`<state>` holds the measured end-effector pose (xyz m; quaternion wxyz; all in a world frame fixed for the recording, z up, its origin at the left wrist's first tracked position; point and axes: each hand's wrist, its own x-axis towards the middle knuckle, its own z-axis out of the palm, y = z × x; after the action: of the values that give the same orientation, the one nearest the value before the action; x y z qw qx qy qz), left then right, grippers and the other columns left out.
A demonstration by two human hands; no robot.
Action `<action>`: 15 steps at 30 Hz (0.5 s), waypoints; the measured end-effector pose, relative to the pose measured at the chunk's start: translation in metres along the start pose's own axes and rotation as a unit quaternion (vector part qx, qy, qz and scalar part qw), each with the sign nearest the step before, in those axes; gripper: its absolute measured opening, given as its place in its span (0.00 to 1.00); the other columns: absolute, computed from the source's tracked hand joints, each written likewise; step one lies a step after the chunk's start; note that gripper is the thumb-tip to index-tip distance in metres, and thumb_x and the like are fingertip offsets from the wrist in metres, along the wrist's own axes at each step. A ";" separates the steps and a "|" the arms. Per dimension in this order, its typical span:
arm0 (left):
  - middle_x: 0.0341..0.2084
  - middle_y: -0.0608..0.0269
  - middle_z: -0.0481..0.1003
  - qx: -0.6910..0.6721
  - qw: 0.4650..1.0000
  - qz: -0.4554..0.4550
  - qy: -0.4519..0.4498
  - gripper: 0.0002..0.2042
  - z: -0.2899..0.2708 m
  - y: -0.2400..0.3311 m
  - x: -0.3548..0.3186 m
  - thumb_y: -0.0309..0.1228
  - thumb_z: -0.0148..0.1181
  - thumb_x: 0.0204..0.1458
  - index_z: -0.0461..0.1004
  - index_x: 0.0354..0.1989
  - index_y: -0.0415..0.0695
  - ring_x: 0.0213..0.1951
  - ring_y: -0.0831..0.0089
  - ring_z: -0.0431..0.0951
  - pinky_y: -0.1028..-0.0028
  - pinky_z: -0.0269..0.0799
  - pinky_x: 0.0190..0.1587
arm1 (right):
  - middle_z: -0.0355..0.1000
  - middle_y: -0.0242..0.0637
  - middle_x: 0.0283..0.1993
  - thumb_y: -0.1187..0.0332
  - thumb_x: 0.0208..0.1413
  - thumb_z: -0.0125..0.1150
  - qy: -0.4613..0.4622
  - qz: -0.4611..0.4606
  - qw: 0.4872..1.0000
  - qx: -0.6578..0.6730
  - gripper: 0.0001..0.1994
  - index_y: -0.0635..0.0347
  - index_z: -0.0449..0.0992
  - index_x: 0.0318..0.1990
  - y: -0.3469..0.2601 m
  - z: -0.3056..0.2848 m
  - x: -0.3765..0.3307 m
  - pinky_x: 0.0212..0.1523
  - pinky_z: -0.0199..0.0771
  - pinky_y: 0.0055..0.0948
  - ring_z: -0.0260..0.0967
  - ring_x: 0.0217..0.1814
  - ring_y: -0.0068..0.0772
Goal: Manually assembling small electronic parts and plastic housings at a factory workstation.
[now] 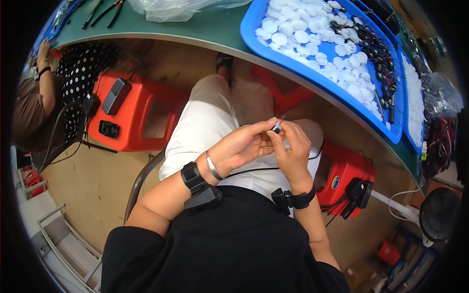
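Green bench curves across the far side, its blue tray point(254, 24) heaped with white caps point(312, 34). Over my lap, my left hand point(242, 146) and right hand point(293, 149) pinch a small wired part point(277, 128) together; I judge assembly underway, needing steady fingertip alignment next.

Green workbench point(210, 29), blue trays point(312, 73) of white caps point(303, 36), clear bag point(171, 9), probably pliers point(105, 12).

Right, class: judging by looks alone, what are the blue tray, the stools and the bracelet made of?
Blue tray: likely moulded plastic, smooth with a slight sheen. Orange stools: probably plastic too, glossy one-piece shells. Bracelet on the left wrist: apparently metal, a silvery, shiny band.
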<state>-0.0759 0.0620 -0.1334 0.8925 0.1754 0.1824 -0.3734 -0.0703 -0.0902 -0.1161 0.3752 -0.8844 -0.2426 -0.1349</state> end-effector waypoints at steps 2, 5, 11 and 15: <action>0.40 0.64 0.75 0.022 1.000 0.017 -0.007 0.13 0.002 0.003 0.000 0.41 0.52 0.60 0.73 0.43 0.44 0.43 0.77 0.74 0.74 0.69 0.51 | 0.75 0.40 0.35 0.69 0.46 0.68 0.035 0.037 0.997 0.065 0.13 0.64 0.75 0.38 -0.002 0.002 0.003 0.33 0.71 0.34 0.72 0.33 0.42; 0.40 0.63 0.74 0.037 0.999 0.013 -0.015 0.13 0.002 0.003 0.000 0.40 0.54 0.59 0.73 0.43 0.43 0.43 0.77 0.74 0.74 0.69 0.50 | 0.75 0.40 0.33 0.70 0.45 0.69 0.023 0.020 0.998 0.056 0.13 0.64 0.75 0.37 -0.003 -0.002 0.006 0.32 0.70 0.34 0.71 0.31 0.41; 0.43 0.62 0.74 0.046 0.997 -0.009 -0.053 0.15 0.002 -0.001 -0.002 0.40 0.51 0.60 0.71 0.47 0.41 0.47 0.74 0.73 0.73 0.70 0.51 | 0.71 0.40 0.27 0.75 0.42 0.67 0.023 -0.056 0.998 0.008 0.09 0.64 0.73 0.31 -0.011 -0.013 0.012 0.26 0.64 0.36 0.66 0.26 0.43; 0.43 0.62 0.73 0.089 0.994 0.019 -0.052 0.15 0.022 0.012 -0.014 0.38 0.53 0.60 0.71 0.47 0.40 0.45 0.75 0.74 0.74 0.70 0.50 | 0.74 0.43 0.35 0.74 0.43 0.68 0.023 -0.051 0.998 0.029 0.12 0.65 0.74 0.37 -0.017 -0.018 0.016 0.34 0.71 0.35 0.72 0.34 0.45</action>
<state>-0.0717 0.0688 -0.1053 0.8884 0.2385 0.0986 -0.3796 -0.0666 -0.0882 -0.0870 0.3989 -0.8563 -0.2825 -0.1667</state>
